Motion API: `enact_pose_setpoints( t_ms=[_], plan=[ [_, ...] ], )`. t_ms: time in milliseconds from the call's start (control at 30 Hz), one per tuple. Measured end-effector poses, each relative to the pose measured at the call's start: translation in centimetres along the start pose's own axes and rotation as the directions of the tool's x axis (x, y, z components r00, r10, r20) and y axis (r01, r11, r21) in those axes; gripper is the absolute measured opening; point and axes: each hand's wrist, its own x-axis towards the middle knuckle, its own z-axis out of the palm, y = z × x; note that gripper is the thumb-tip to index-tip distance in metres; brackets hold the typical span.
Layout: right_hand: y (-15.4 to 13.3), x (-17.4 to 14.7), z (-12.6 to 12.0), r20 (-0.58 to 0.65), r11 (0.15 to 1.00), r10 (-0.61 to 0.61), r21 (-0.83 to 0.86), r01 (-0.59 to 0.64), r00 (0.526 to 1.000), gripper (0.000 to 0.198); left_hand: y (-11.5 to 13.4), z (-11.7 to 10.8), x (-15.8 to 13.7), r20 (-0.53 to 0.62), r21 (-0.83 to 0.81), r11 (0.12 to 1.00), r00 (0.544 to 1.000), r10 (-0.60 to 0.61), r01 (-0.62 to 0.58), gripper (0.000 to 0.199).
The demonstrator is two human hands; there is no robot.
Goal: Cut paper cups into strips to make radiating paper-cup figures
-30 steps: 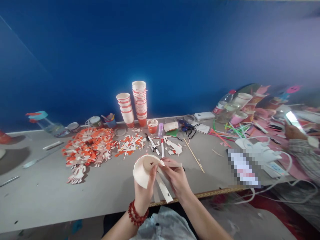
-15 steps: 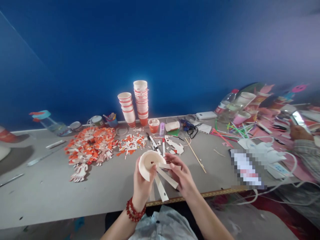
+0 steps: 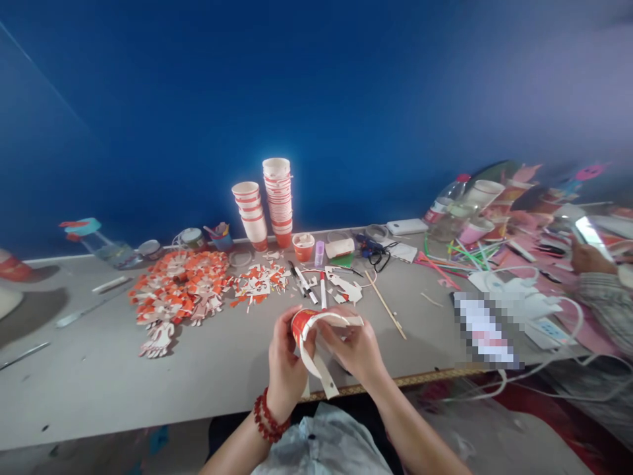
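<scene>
Between my hands, above the front edge of the table, is a red-and-white paper cup (image 3: 299, 322) with part of its side cut into strips. My left hand (image 3: 287, 359) is wrapped around the cup's left side, its thumb at the rim. My right hand (image 3: 353, 346) is closed on the strips (image 3: 341, 320) at the cup's right; some fingertips are hidden behind the paper. One strip (image 3: 326, 379) hangs down toward me. Just beyond the cup lie a red-capped marker (image 3: 324, 290) and black markers (image 3: 306, 289).
Two stacks of paper cups (image 3: 277, 204) stand by the wall. Orange-and-white paper cutouts (image 3: 182, 284) are heaped at left, scraps (image 3: 260, 282) beside them. A wooden stick (image 3: 386, 305) lies right of centre. Further right are a power strip (image 3: 548, 330) and another person's hand (image 3: 591, 257) holding a phone.
The cup has been tipped so its red outside shows and its opening turns to the right. My right hand has moved in closer, gathering strips against the rim.
</scene>
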Motion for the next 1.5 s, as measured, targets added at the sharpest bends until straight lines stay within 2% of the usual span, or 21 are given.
enact_pose_setpoints(
  t_ms=[167, 333, 433, 600, 733, 867, 1000, 1067, 1167, 1233, 1267, 1333, 1367, 1400, 1433, 1500],
  plan=[
    [0.9, 0.4, 0.1, 0.035, 0.927, 0.22, 0.304, -0.22, 0.975, 0.029, 0.5, 0.2, 0.3, -0.001, -0.098, 0.99, 0.995, -0.103, 0.103, 0.034],
    [1.5, 0.8, 0.4, 0.145, 0.775, 0.318, 0.53, -0.345, 0.937, 0.032, 0.3, 0.1, 0.1, -0.035, -0.125, 0.987, 0.994, -0.107, 0.102, 0.037],
    [1.5, 0.7, 0.5, 0.158, 0.716, 0.362, 0.584, -0.382, 0.919, 0.029, 0.3, 0.0, 0.1, -0.024, -0.142, 0.984, 0.994, -0.111, 0.107, 0.037],
    [1.3, 0.6, 0.5, 0.259, 0.562, 0.396, 0.69, -0.455, 0.881, 0.026, 0.8, 0.0, 0.2, 0.023, -0.198, 0.971, 0.991, -0.135, 0.137, 0.035],
    [1.3, 0.5, 0.6, 0.293, 0.45, 0.441, 0.745, -0.491, 0.848, 0.024, 1.0, -0.2, 0.2, 0.026, -0.149, 0.981, 0.992, -0.123, 0.125, 0.036],
    [1.2, 0.4, 0.8, 0.306, 0.407, 0.437, 0.771, -0.489, 0.846, 0.021, 0.6, -0.3, 0.1, 0.021, -0.142, 0.981, 0.991, -0.131, 0.133, 0.037],
    [1.3, 0.1, 1.3, 0.326, 0.363, 0.448, 0.784, -0.503, 0.832, 0.022, -0.5, -0.4, -0.2, 0.001, -0.173, 0.955, 0.969, -0.246, 0.242, 0.04],
    [1.6, -0.1, 1.6, 0.33, 0.375, 0.444, 0.776, -0.508, 0.833, 0.022, -0.8, -0.6, -0.2, 0.013, -0.165, 0.947, 0.961, -0.277, 0.276, 0.041],
    [2.2, -0.3, 1.1, 0.294, 0.503, 0.387, 0.727, -0.467, 0.874, 0.027, -0.4, -0.8, 0.1, 0.032, -0.124, 0.963, 0.971, -0.237, 0.239, 0.041],
    [2.4, -0.2, 0.0, 0.186, 0.669, 0.318, 0.65, -0.36, 0.929, 0.036, 0.2, -0.9, 0.4, 0.021, -0.098, 0.977, 0.982, -0.19, 0.191, 0.038],
    [2.3, -0.1, -0.6, 0.085, 0.775, 0.264, 0.574, -0.263, 0.961, 0.04, 0.5, -1.0, 0.5, 0.014, -0.088, 0.982, 0.986, -0.168, 0.169, 0.036],
    [2.0, 0.3, -1.9, -0.118, 0.954, 0.067, 0.299, -0.029, 0.991, 0.048, 0.9, -0.9, 0.7, 0.02, -0.072, 0.989, 0.991, -0.131, 0.132, 0.032],
    [1.7, 0.4, -2.4, -0.146, 0.988, -0.051, 0.137, 0.071, 0.988, 0.049, 1.1, -0.9, 0.8, 0.033, -0.064, 0.991, 0.993, -0.115, 0.117, 0.031],
    [1.3, 0.6, -2.7, -0.115, 0.989, -0.146, 0.004, 0.147, 0.983, 0.046, 1.1, -0.9, 0.8, 0.05, -0.055, 0.993, 0.994, -0.101, 0.104, 0.03],
    [0.9, 0.7, -2.8, -0.052, 0.974, -0.213, -0.083, 0.209, 0.976, 0.04, 1.2, -0.8, 0.8, 0.062, -0.046, 0.995, 0.994, -0.088, 0.091, 0.029],
    [0.3, 0.9, -2.5, 0.055, 0.953, -0.263, -0.139, 0.269, 0.963, 0.024, 1.1, -0.8, 0.7, 0.069, -0.026, 0.997, 0.995, -0.071, 0.073, 0.03]
  ],
)
